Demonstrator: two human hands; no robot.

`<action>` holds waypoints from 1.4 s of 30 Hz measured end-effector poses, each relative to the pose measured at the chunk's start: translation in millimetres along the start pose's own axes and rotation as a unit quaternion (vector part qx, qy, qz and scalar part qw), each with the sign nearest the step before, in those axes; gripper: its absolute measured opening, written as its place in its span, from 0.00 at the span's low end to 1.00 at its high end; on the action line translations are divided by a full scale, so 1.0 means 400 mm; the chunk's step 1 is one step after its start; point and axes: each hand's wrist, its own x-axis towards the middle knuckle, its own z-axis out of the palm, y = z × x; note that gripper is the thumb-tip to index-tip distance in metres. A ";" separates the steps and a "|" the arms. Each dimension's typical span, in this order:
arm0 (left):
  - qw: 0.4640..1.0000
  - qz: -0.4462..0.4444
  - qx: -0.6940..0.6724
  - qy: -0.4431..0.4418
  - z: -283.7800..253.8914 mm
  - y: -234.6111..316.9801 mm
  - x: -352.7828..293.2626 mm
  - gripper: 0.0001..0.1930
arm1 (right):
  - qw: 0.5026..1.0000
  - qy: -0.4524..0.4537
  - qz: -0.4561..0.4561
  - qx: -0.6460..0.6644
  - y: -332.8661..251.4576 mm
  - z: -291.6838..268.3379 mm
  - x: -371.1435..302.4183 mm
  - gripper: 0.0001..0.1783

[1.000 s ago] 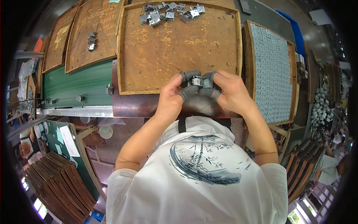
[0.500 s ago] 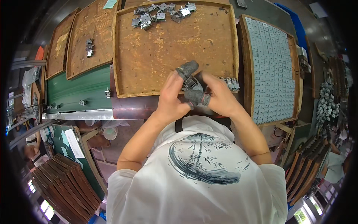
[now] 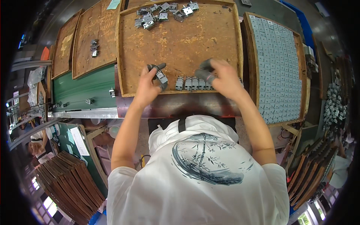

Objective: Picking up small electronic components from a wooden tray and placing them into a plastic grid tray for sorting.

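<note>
My left hand [image 3: 150, 84], with grey covers on some fingers, grips a small boxy metal part [image 3: 161, 77] over the front left of a shallow wooden tray [image 3: 180, 48]. Above the tray's front right my right hand [image 3: 225, 77] is slightly smeared by motion. Its grey-covered thumb and finger point left, a little apart, and nothing shows between them. Just below those fingers, several similar metal parts [image 3: 191, 83] stand in a row along the tray's front edge; my right hand hides the row's right end. A loose pile of metal parts [image 3: 157, 14] lies at the tray's far side.
On the right is a wooden tray filled with rows of pale metal parts [image 3: 277, 71]. To the left, another wooden tray [image 3: 101, 30] holds a few parts, beside a green surface [image 3: 82, 90] with scattered ones. Stacked wooden trays [image 3: 69, 180] stand at the lower left.
My hands have moved apart, the left one leftward with the metal part, the right one to the right. The row of parts along the tray's front edge is now largely uncovered.
</note>
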 end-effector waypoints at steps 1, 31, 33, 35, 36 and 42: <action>0.993 -0.042 -0.097 -0.050 0.013 -0.059 0.001 0.31 | 0.991 0.001 -0.079 -0.111 0.001 0.027 0.010 0.16; 0.894 -0.257 0.282 0.234 -0.162 -0.553 -0.186 0.21 | 0.968 0.218 0.091 0.088 0.195 -0.276 -0.150 0.13; 0.894 -0.256 0.257 0.262 -0.167 -0.618 -0.221 0.21 | 0.951 0.283 0.107 0.063 0.243 -0.335 -0.172 0.13; 0.886 -0.233 0.277 0.290 -0.168 -0.627 -0.248 0.24 | 0.928 0.348 0.127 0.032 0.304 -0.413 -0.222 0.13; 0.874 -0.235 0.295 0.306 -0.179 -0.627 -0.255 0.22 | 0.903 0.410 0.126 0.018 0.346 -0.455 -0.246 0.12; 0.925 -0.211 0.096 0.302 -0.237 -0.458 -0.161 0.18 | 0.789 0.523 0.275 -0.166 0.627 -0.730 -0.367 0.16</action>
